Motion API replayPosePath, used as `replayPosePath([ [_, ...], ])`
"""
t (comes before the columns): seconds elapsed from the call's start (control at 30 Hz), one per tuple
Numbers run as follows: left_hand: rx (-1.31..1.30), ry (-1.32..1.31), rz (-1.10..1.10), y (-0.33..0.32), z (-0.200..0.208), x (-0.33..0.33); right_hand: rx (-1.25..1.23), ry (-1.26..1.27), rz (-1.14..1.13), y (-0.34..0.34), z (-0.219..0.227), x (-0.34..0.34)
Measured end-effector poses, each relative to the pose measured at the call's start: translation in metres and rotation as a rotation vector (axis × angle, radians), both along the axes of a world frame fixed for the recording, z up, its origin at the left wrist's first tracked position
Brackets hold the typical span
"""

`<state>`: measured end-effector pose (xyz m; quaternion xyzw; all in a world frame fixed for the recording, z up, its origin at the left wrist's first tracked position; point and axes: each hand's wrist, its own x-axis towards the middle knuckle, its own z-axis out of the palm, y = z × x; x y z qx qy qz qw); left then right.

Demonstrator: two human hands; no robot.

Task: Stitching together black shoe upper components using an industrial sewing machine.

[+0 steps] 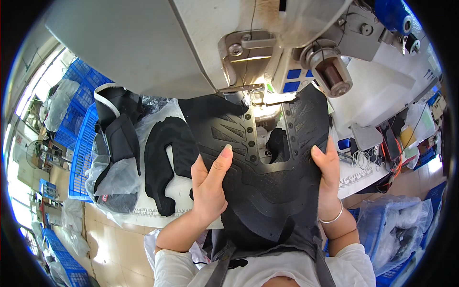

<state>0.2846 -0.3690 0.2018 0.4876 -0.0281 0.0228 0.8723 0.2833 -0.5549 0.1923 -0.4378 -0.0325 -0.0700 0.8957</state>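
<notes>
The biggest thing is a pale grey sewing machine [129, 52], which hangs over the top of the white worktop [349, 187]. A blue plastic crate [78, 162] stands at the left side.

A big, black, bendy shoe piece [260, 191] with a raised pattern is in the middle, between the two hands. It has a long U-shaped gap with a row of dots down each side. Its long way runs from the person's belly up to the bright light under the machine, and the gap points that way too. I cannot tell if the needle touches it.

The left hand [210, 184] pinches its left edge, thumb on top and the other fingers mostly hidden below. The right hand [329, 174] pinches its right edge the same way. Both hands are at the sides, about as near to it as each other, and the far end is past them.

A flat, black, curvy piece [158, 143] lies on the worktop, just beside the left hand. Smaller still is a shiny metal reel [332, 71] with brown thread, up on the right. Smallest is a thin silver bangle [333, 217] on the right wrist.
</notes>
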Motion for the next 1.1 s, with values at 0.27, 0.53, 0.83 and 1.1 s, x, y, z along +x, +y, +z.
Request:
replayPosePath([
  [0.27, 0.109, -0.024, 0.019, 0.0, -0.001, 0.002, -0.019, -0.061, 0.14, -0.007, -0.008, -0.002],
  [0.53, 0.128, -0.056, 0.048, -0.004, 0.001, 0.002, -0.047, -0.075, 0.073, -0.005, -0.009, -0.002],
  [0.83, 0.171, -0.088, 0.073, -0.004, -0.002, 0.005, -0.157, -0.076, -0.009, -0.003, -0.019, -0.004],
  [1.1, 0.331, -0.197, 0.131, -0.005, -0.002, 0.009, -0.166, -0.103, -0.026, -0.005, -0.016, 0.002],
])
